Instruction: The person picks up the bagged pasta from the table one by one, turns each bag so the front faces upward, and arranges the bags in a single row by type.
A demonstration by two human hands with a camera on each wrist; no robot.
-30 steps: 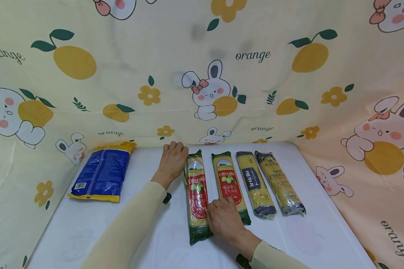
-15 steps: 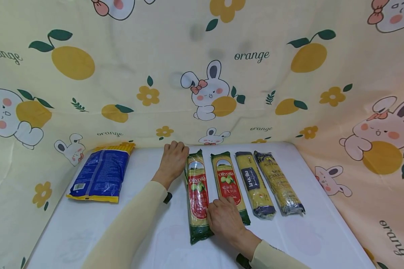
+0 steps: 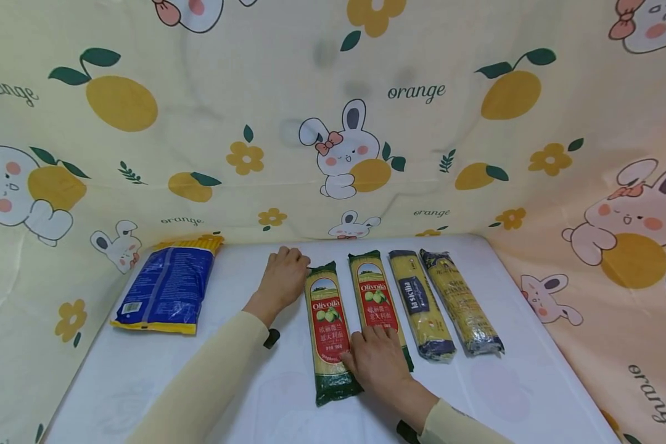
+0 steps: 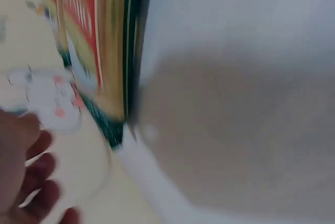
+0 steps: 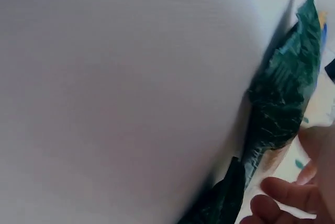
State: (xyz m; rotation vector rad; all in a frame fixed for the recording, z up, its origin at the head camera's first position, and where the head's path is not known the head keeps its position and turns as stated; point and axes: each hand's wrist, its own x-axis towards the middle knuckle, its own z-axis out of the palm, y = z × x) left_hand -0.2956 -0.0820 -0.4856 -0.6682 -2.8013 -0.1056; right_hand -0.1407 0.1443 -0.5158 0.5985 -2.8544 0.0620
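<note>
A spaghetti pack (image 3: pixel 330 327) with a red label and green ends lies face up on the white table, tilted slightly. By its far end is my left hand (image 3: pixel 282 277); in the left wrist view its loosely bent fingers (image 4: pixel 44 198) appear apart from the pack's green tip (image 4: pixel 107 127). My right hand (image 3: pixel 380 361) lies over the lower part of a second, matching spaghetti pack (image 3: pixel 373 290), its thumb at the first pack's right edge. The right wrist view has the first pack's green end (image 5: pixel 285 72) near the thumb, with relaxed fingers (image 5: pixel 285 192) beneath.
Two more pasta packs, one with a dark blue label (image 3: pixel 414 295) and one in clear gold wrap (image 3: pixel 462 302), lie to the right. A blue and yellow bag (image 3: pixel 169 287) lies at the far left. A patterned cloth (image 3: pixel 255 123) hangs behind the table (image 3: pixel 510 394).
The leftmost spaghetti pack has shifted toward me and its label now faces more upward. My left hand has drawn slightly nearer and loosened from it; my right hand moved slightly right.
</note>
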